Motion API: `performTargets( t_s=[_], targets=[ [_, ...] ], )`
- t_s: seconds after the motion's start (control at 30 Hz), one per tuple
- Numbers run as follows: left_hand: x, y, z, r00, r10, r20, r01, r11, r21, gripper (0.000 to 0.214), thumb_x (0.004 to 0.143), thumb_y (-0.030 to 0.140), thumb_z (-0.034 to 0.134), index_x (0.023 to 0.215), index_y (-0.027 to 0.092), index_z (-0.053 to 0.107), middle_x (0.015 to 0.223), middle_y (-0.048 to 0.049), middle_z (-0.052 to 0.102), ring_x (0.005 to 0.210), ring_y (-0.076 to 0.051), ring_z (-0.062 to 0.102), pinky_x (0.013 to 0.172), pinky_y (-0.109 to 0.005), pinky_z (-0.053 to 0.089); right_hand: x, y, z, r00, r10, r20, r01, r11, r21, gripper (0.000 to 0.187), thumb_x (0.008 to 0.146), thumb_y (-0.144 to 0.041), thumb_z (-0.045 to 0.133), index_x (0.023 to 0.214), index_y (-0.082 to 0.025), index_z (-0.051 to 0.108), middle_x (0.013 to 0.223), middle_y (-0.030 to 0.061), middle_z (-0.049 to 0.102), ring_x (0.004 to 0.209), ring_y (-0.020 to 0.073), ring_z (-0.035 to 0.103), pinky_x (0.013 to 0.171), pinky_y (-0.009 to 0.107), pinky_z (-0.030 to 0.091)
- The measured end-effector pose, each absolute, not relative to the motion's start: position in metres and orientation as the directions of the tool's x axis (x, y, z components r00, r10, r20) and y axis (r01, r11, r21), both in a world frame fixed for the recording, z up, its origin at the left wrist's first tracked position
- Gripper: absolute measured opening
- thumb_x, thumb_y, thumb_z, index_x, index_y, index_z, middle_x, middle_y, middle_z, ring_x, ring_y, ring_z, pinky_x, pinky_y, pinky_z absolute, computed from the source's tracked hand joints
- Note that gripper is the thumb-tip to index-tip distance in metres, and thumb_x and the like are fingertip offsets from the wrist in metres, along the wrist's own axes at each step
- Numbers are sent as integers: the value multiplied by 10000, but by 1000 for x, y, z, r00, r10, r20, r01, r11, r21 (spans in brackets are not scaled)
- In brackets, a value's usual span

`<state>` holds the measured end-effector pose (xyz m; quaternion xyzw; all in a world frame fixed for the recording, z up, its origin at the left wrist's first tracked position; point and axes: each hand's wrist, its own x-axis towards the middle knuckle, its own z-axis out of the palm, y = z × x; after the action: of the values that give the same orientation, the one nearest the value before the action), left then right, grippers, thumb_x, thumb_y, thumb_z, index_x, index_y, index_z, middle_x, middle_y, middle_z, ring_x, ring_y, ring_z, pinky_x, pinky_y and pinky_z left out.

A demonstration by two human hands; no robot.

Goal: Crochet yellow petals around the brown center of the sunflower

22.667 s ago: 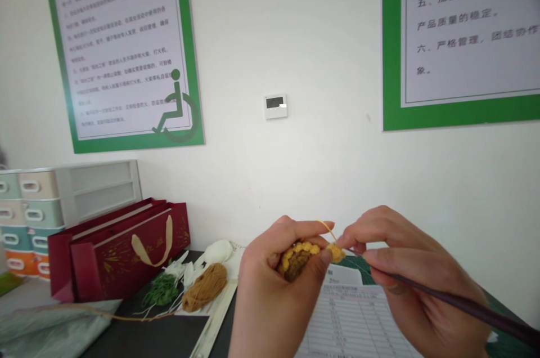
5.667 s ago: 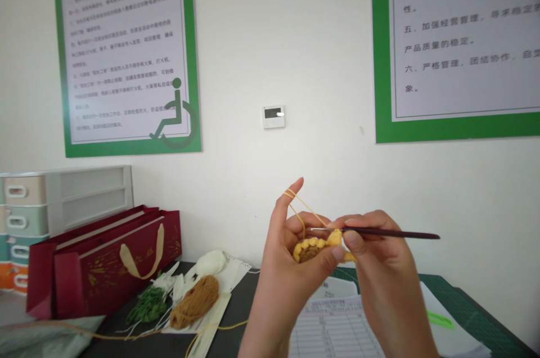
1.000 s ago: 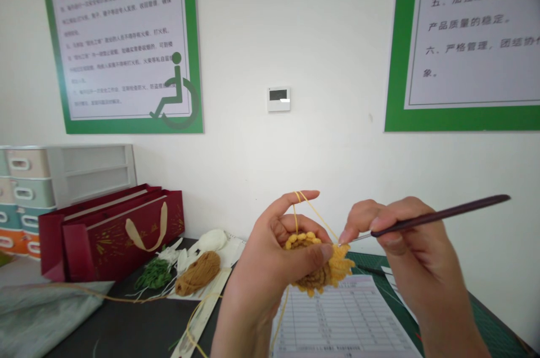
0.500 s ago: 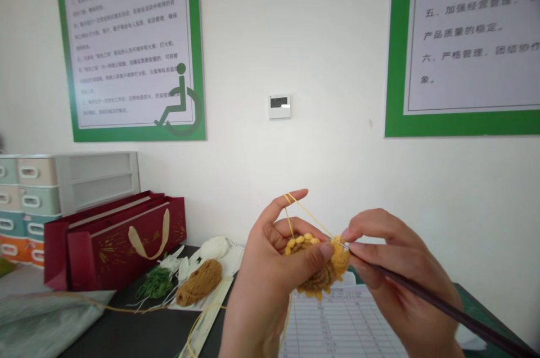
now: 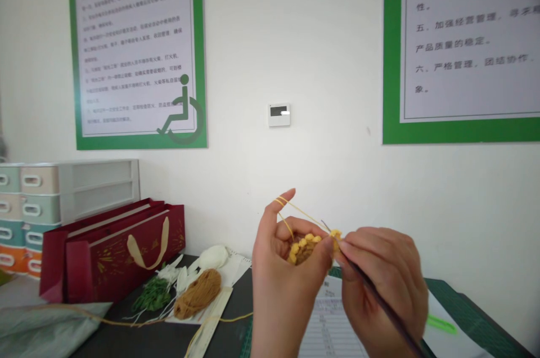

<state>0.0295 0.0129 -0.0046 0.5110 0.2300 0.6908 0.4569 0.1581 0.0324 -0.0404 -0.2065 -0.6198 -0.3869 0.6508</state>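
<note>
Left hand pinches round yellow crocheted piece, thin yellow yarn looped over raised forefinger, keeping it taut; right hand grasps slim dark crochet hook penwise, near piece's edge.

The left hand grips a round yellow-and-brown crochet piece between thumb and fingers, with yellow yarn looped over its raised index finger. The right hand holds a dark-handled crochet hook, its thin tip at the piece's edge. A tan yarn skein lies on the dark table to the left, and a printed form lies below the hands.
</note>
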Motion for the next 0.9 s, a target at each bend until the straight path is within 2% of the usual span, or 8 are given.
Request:
performTargets(
  t_s=[0.17,0.23,0.37,0.47,0.57,0.73,0.83,0.9],
  targets=[
    [23,11,-5,-38,828,560,-216,-554,804,633,754,129,836,1332,226,596,750,20,710,630,-141,599,596,-248,473,166,18,-36,-10,-91,996,685,725,74,190,896,-81,581,1001,-237,611,846,31,677,785,198,609,754,372,463],
    [18,13,-4,53,844,533,-264,-503,823,654,737,108,829,1336,215,590,749,19,707,600,-135,591,571,-250,469,171,18,-39,100,67,993,615,780,-115,100,942,-154,594,980,-240,627,857,29,676,759,184,613,690,341,464],
    [8,17,0,177,853,491,-357,-409,840,645,699,75,836,1296,181,615,721,18,710,544,-109,543,506,-227,431,172,24,-38,286,460,841,186,834,-520,230,1017,-339,569,819,-234,623,712,1,594,649,153,557,594,291,438],
    [6,19,1,193,857,478,-388,-381,839,631,657,73,886,1240,161,659,708,7,722,571,-111,552,533,-223,444,167,30,-32,205,671,713,-168,742,-650,351,989,-429,612,711,-222,554,637,-11,544,618,142,509,587,265,433],
    [8,19,0,181,867,464,-402,-365,840,633,639,82,910,1227,168,693,714,4,721,571,-111,559,544,-228,443,160,34,-32,57,745,665,-356,637,-684,345,956,-453,662,736,-221,531,671,-13,572,640,134,523,620,255,457],
    [15,16,-2,136,871,473,-457,-369,810,554,643,91,911,1164,184,749,717,9,711,602,-117,592,568,-222,463,155,38,-40,147,551,821,-290,818,-497,106,966,-335,672,911,-263,617,786,-13,619,689,137,577,614,256,474],
    [18,14,-2,85,887,455,-451,-373,811,585,650,73,902,1198,190,735,723,12,724,590,-113,591,560,-215,464,163,39,-44,171,201,965,146,963,-227,162,942,-125,649,1009,-270,676,824,-7,649,769,154,625,674,302,497],
    [19,16,-3,133,894,428,-488,-317,813,640,638,69,911,1238,170,712,735,3,736,582,-116,609,579,-227,477,169,39,-47,38,-106,994,513,855,71,325,832,-1,710,1024,-263,710,901,4,709,841,173,655,763,361,506]
  ],
)
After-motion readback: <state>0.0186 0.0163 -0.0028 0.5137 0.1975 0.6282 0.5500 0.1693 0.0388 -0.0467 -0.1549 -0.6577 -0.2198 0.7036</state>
